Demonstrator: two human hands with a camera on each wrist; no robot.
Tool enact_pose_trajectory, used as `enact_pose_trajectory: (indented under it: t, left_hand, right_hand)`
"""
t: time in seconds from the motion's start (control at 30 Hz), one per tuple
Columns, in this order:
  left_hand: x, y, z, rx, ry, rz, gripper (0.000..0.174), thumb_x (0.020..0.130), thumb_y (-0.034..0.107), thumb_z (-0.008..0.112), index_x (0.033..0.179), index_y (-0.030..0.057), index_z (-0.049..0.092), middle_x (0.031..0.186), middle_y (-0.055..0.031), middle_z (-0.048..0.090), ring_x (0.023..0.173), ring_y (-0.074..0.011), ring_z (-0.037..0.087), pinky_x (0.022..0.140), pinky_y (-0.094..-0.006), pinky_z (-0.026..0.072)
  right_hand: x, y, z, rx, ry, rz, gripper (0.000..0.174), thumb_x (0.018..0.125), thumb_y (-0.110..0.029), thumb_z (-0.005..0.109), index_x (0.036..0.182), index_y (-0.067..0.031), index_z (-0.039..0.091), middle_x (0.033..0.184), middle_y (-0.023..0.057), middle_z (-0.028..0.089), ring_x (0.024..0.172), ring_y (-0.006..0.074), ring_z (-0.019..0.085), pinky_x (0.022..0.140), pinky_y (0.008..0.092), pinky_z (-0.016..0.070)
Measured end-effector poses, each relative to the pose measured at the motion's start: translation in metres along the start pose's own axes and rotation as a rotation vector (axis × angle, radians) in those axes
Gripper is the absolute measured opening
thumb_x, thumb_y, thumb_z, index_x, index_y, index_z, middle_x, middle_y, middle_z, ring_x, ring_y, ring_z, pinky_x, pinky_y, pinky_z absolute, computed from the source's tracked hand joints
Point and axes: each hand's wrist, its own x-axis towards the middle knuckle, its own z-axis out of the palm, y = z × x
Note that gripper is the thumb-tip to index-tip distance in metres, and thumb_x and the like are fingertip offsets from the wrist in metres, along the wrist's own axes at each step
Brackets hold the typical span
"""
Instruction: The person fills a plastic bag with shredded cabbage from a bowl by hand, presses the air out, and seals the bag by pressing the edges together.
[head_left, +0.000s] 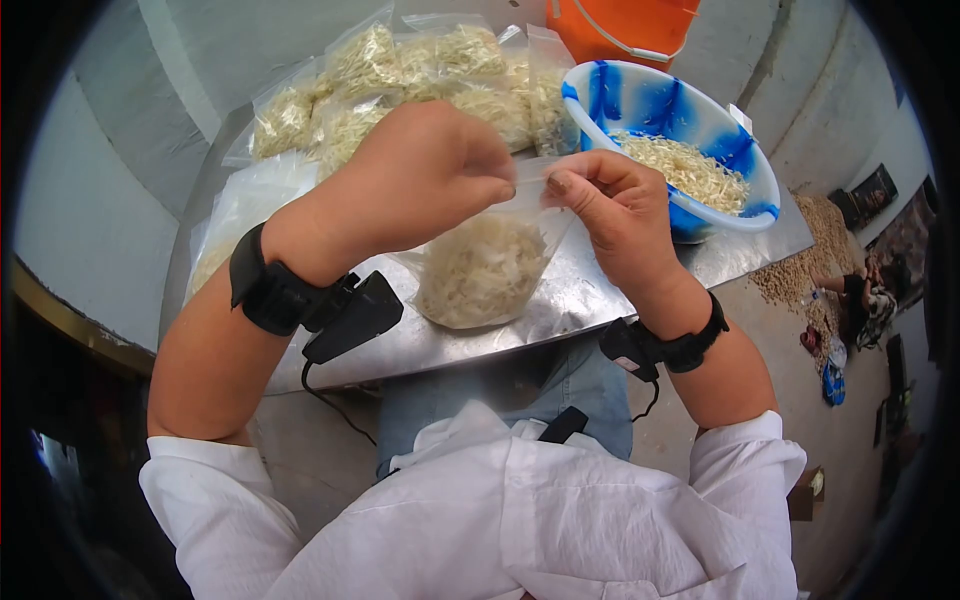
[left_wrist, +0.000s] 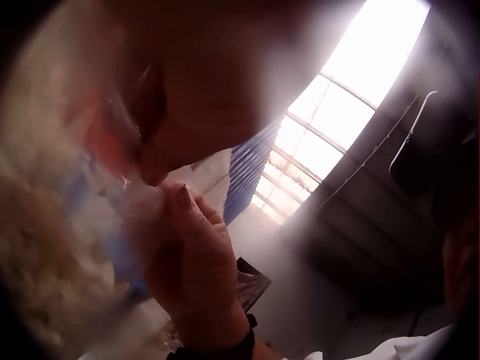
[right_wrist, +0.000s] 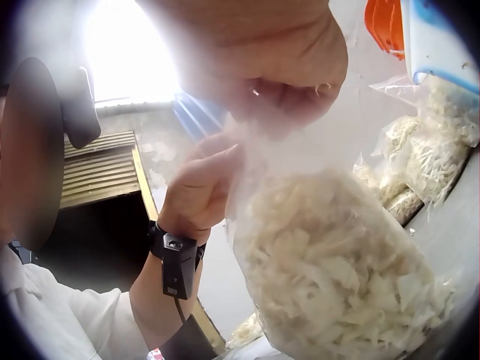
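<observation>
A clear plastic bag (head_left: 480,265) of pale shredded pieces stands at the near edge of the metal table. My left hand (head_left: 425,175) pinches its top edge on the left; my right hand (head_left: 620,205) pinches the right corner between thumb and fingers. In the right wrist view the bag (right_wrist: 330,262) hangs below my right hand (right_wrist: 262,60), with my left hand (right_wrist: 199,187) beyond it. The left wrist view shows my left hand (left_wrist: 202,97) close up and my right hand (left_wrist: 195,255) near its fingertips.
Several filled bags (head_left: 365,65) are piled at the back of the table (head_left: 430,355). A blue and white basin (head_left: 640,90) with pale shreds stands at right, an orange bucket (head_left: 610,30) behind it. Flat plastic bags (head_left: 250,205) lie at left. A brown heap (head_left: 825,240) covers floor at right.
</observation>
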Motion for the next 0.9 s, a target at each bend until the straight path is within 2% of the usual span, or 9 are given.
enact_pose_trajectory:
  t: [0.33, 0.63, 0.83, 0.9]
  left_hand:
    - [-0.005, -0.005, -0.002, -0.033, 0.008, -0.023, 0.011, 0.07, 0.005, 0.067, 0.077, -0.0019, 0.062, 0.071, -0.0081, 0.062, 0.068, -0.0151, 0.058, 0.066, -0.0264, 0.0465]
    - [-0.015, -0.013, -0.008, 0.011, 0.012, -0.012, 0.013, 0.073, 0.01, 0.065, 0.078, -0.0019, 0.062, 0.072, -0.0094, 0.061, 0.07, -0.017, 0.057, 0.067, -0.0277, 0.0456]
    - [-0.028, -0.022, -0.014, 0.015, 0.046, 0.026, 0.01, 0.072, 0.004, 0.067, 0.079, -0.0015, 0.062, 0.075, -0.0077, 0.061, 0.07, -0.0157, 0.057, 0.066, -0.0258, 0.0452]
    - [-0.032, -0.024, -0.015, -0.025, 0.055, -0.05, 0.011, 0.071, 0.002, 0.069, 0.08, -0.0007, 0.062, 0.076, -0.0065, 0.061, 0.07, -0.0138, 0.057, 0.065, -0.0247, 0.0449]
  right_hand:
    - [0.0, 0.001, 0.004, 0.013, 0.03, -0.025, 0.013, 0.081, -0.01, 0.061, 0.084, 0.0021, 0.062, 0.073, 0.0038, 0.062, 0.068, 0.0067, 0.055, 0.062, 0.0194, 0.0431]
    - [0.002, 0.005, 0.003, -0.009, 0.085, -0.014, 0.014, 0.081, -0.012, 0.061, 0.081, 0.0019, 0.062, 0.071, 0.0033, 0.062, 0.065, 0.0061, 0.053, 0.06, 0.0192, 0.0413]
    - [0.004, 0.006, 0.0, -0.037, 0.102, -0.001, 0.015, 0.081, -0.013, 0.061, 0.08, 0.0019, 0.062, 0.07, 0.0032, 0.061, 0.065, 0.0068, 0.053, 0.061, 0.0202, 0.0415]
    - [0.005, 0.009, -0.002, -0.014, 0.103, 0.005, 0.015, 0.081, -0.013, 0.061, 0.08, 0.0019, 0.062, 0.07, 0.0031, 0.061, 0.066, 0.0069, 0.053, 0.062, 0.0202, 0.0415]
